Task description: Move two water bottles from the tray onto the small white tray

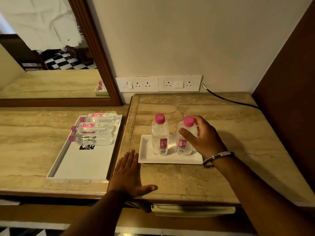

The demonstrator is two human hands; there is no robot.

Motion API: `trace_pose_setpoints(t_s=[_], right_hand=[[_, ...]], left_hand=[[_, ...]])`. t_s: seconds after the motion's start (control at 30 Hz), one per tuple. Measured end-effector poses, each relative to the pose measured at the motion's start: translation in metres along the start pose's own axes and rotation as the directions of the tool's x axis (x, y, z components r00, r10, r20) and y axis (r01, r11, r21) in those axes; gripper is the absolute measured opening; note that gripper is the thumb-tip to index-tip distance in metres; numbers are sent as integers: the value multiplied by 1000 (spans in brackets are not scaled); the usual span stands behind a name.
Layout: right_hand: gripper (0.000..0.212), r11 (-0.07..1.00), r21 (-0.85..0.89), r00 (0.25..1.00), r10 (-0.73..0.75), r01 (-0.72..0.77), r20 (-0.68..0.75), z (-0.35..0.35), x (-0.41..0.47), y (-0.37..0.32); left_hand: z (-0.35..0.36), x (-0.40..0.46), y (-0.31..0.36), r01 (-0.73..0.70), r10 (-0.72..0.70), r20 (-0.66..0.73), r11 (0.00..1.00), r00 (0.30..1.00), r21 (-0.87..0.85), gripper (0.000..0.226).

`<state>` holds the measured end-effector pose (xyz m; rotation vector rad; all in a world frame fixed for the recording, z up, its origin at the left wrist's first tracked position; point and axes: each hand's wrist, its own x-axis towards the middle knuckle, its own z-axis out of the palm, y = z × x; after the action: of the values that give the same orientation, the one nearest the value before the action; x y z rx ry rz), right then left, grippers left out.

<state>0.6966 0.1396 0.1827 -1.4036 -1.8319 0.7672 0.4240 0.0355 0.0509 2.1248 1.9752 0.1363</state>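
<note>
Marble counter: two upright bottles on small white tray; right hand grips right bottle, left hand flat, fingers together

Two bottles (upright) on small tray

Two clear water bottles with pink caps and pink labels stand upright, side by side and apart, on the small white tray: the left bottle free, the right bottle gripped near its shoulder. Three matching bottles lie on their sides, caps pointing left, at the far end of the large white tray.
</note>
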Motion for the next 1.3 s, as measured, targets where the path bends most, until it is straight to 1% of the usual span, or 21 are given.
trace_pose_setpoints(t_s=[0.1, 0.17, 0.27, 0.3, 0.37, 0.4, 0.47, 0.53, 0.6, 0.7, 0.73, 0.8, 0.9, 1.0, 1.3], right_hand=[[90, 990, 109, 996, 85, -85, 9, 3, -9, 16], [99, 968, 173, 982, 188, -184, -5, 9, -22, 31], [107, 939, 202, 957, 290, -279, -29, 27, -45, 48], [107, 940, 180, 952, 302, -290, -44, 35, -50, 50], [106, 950, 120, 949, 300, -288, -101, 51, -54, 49], [105, 956, 105, 947, 288, -275, -141, 59, -55, 47], [104, 962, 101, 937, 271, -255, -218, 73, -54, 44], [103, 959, 74, 920, 283, -274, -269, 83, -51, 43], [102, 952, 14, 898, 292, -305, -328, 90, -51, 42], [94, 934, -46, 863, 308, -354, -400, 99, -47, 40], [91, 929, -58, 856, 310, -365, -414, 100, -45, 41], [85, 919, -76, 838, 315, -386, -445, 103, -41, 41], [82, 906, -78, 817, 334, -415, -471, 102, -36, 39], [82, 911, -71, 812, 323, -405, -486, 101, -35, 38], [90, 928, -85, 858, 297, -362, -419, 95, -41, 39]], left_hand=[[0, 0, 0, -1, 1, 3, 1000, 1000, -14, 146], [-2, 0, -3, -3, 2, -12, 995, 1000, -99, 147], [-11, 4, -1, 16, -68, -142, 942, 988, -337, 140], [-15, 8, 5, 19, -99, -199, 930, 975, -368, 135], [-20, 20, 22, 6, -122, -305, 934, 945, -357, 128], [-22, 28, 32, -4, -125, -331, 932, 935, -363, 127], [-26, 45, 50, -26, -114, -329, 919, 938, -393, 123], [-27, 58, 64, -36, -100, -319, 918, 942, -394, 116], [-24, 64, 69, -3, -127, -317, 925, 940, -379, 104], [-17, 68, 66, 32, -164, -323, 926, 932, -377, 78], [-15, 68, 65, 26, -164, -333, 924, 929, -381, 72], [-13, 69, 62, 4, -165, -362, 913, 918, -407, 67], [-13, 67, 63, -32, -152, -395, 906, 906, -422, 64], [-12, 64, 62, -69, -141, -422, 893, 896, -444, 62], [-12, 63, 63, -93, -149, -445, 874, 883, -477, 57]])
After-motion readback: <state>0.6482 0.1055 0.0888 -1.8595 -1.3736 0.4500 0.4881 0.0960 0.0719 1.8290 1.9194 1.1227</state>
